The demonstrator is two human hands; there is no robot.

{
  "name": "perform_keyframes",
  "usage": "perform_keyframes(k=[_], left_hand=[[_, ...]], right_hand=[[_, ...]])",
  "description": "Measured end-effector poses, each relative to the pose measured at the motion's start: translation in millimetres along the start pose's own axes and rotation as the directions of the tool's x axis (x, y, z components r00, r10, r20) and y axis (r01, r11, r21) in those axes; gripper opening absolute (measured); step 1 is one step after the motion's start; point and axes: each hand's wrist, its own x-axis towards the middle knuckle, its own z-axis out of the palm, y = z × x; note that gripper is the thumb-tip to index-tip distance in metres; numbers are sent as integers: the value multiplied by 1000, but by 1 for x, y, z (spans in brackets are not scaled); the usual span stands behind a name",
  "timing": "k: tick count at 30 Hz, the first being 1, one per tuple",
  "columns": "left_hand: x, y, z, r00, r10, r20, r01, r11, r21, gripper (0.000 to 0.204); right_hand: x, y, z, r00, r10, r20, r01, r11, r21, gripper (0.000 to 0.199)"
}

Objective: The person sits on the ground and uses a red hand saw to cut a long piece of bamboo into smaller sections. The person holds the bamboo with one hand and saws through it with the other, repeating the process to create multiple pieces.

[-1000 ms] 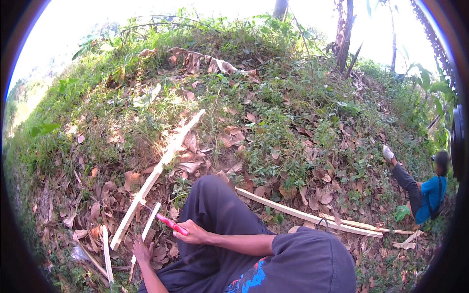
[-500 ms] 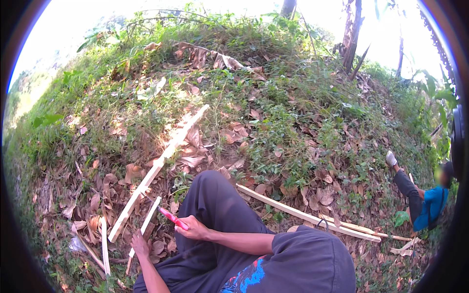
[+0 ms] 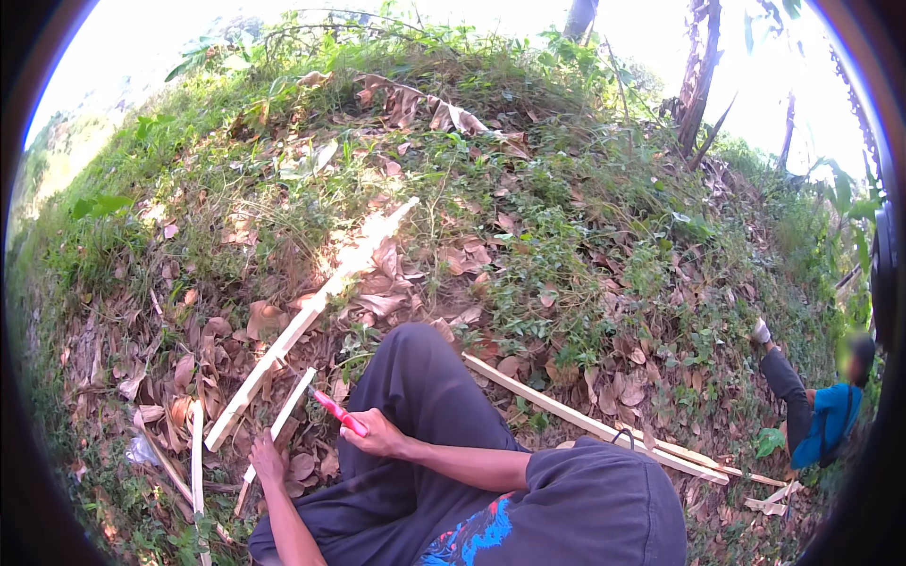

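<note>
My left hand [image 3: 269,459] is closed around a thin pale wooden strip [image 3: 293,400], which slants up and away from it beside my bent knee. In my right hand [image 3: 377,434], near that knee, is a red-handled knife [image 3: 338,411]. The knife's narrow tip points up and left toward the strip's far end; I cannot tell whether they touch. Just left of the strip, a longer, thicker wooden beam [image 3: 283,344] lies across the leaves. Another narrow strip [image 3: 197,453] lies to the left of my left hand.
Two long wooden pieces [image 3: 585,412] extend to the right beside my leg. A person in a blue shirt [image 3: 832,415] sits at the far right, near wood scraps [image 3: 774,500]. Dry leaves and green plants cover the slope; tree trunks [image 3: 698,80] rise behind.
The whole view has tilted slightly. Both hands keep their holds, and the knife and strip stay in nearly the same place relative to each other.
</note>
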Motion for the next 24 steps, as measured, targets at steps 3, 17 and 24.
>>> perform_keyframes(k=[3,17,24], left_hand=[[1,2,-1,1000,-3,-13,2,1000,-2,77],[-1,7,-9,1000,-23,-6,23,999,-31,75],[-2,13,-20,995,-69,71,73,996,-48,78]], right_hand=[[0,-1,0,1000,7,-5,-7,1000,6,28],[0,-1,0,1000,-7,2,7,1000,-9,29],[-1,1,1,1000,4,4,-4,1000,-12,30]])
